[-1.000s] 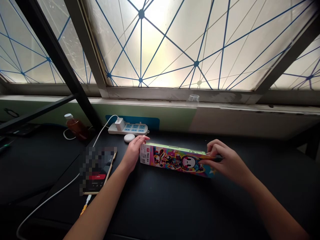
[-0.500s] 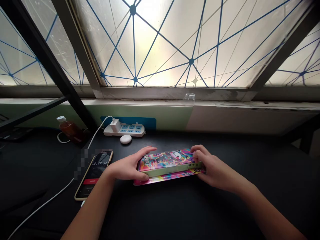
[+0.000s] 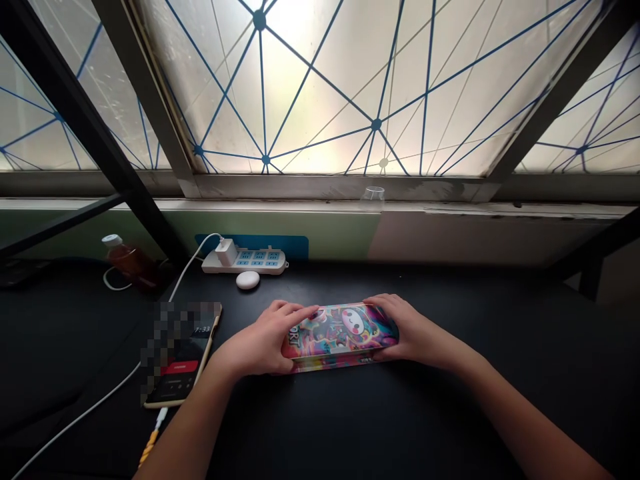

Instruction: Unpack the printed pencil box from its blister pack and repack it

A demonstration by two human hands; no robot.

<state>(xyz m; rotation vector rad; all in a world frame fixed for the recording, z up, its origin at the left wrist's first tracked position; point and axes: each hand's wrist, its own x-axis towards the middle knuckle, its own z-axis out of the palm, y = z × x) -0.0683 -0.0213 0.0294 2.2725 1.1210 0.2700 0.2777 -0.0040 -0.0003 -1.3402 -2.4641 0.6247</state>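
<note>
A colourful pencil case with a white cartoon face printed on its top lies lengthwise on the black table, between my two hands. My left hand clasps its left end, the thumb at the near side and one finger stretched over the top. Around the right end closes my right hand, thumb in front and fingers at the back edge. Along the near side a colourful strip shows below the top. Both ends of the case are partly covered by my fingers.
Left of my hands lies a phone with a cable plugged in. Behind are a white power strip with a charger and a small white rounded case. A bottle stands far left. A clear glass is on the sill.
The pale green side of the pencil case is now mostly covered by a colourful panel. My right fingers have gone from curled to wrapped round the end, and a left finger now rests on top.
</note>
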